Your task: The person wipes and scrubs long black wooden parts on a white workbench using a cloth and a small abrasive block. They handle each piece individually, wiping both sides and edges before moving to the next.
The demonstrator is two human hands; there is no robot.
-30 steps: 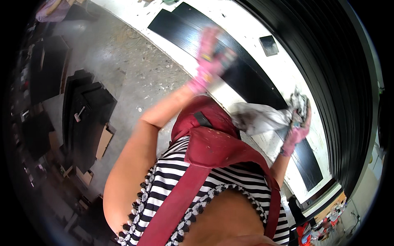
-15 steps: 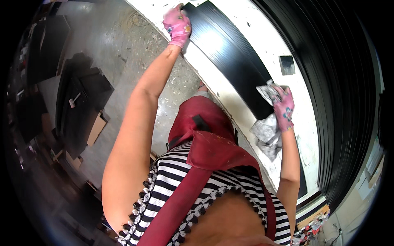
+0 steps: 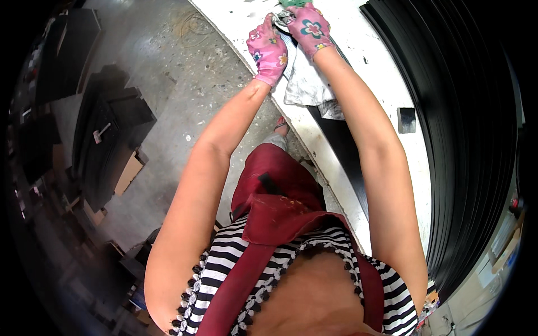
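My right hand (image 3: 310, 29), in a pink flowered glove, is closed on a grey-smeared white rag (image 3: 308, 84) at the far end of a long black board (image 3: 348, 151). The rag trails back over the board and hides much of it. Close beside it, my left hand (image 3: 268, 51) in a matching glove is closed at the board's far left edge, its thumb up against the bunched rag. Its fingertips are hidden. Something green (image 3: 294, 3) shows just beyond my right hand.
The board lies on a white, paint-marked worktop (image 3: 381, 73) with a small dark square (image 3: 406, 120) on it. Long black strips (image 3: 459, 140) are stacked along the right. On the left, a mallet (image 3: 102, 133) rests on black panels (image 3: 92, 162) above the concrete floor (image 3: 168, 84).
My right hand has carried the rag away from me along the board, up to my left hand. My left hand has shifted slightly right and toward me.
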